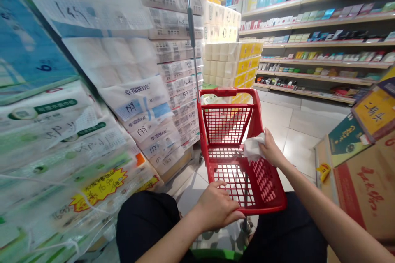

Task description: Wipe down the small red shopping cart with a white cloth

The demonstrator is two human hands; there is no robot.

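Note:
A red plastic shopping basket cart (279, 203) with lattice walls stands between my knees, its top opening facing me. My left hand (217, 205) grips the near rim, fingers curled over the edge. At the right side wall, my right hand (272, 148) is closed on a crumpled white cloth or tissue (254, 147), which rests against the basket's rim and inside. Which of the two it is, I cannot tell. A red handle bar (230, 91) crosses the far end, and a thin metal pole (191, 28) rises at the far left corner.
Tall stacks of wrapped tissue packs (129, 102) crowd the left side. Cardboard boxes (367, 185) stand close on the right. Behind, shelves (321, 45) hold many small products. White floor tiles (299, 144) show between the cart and the shelves.

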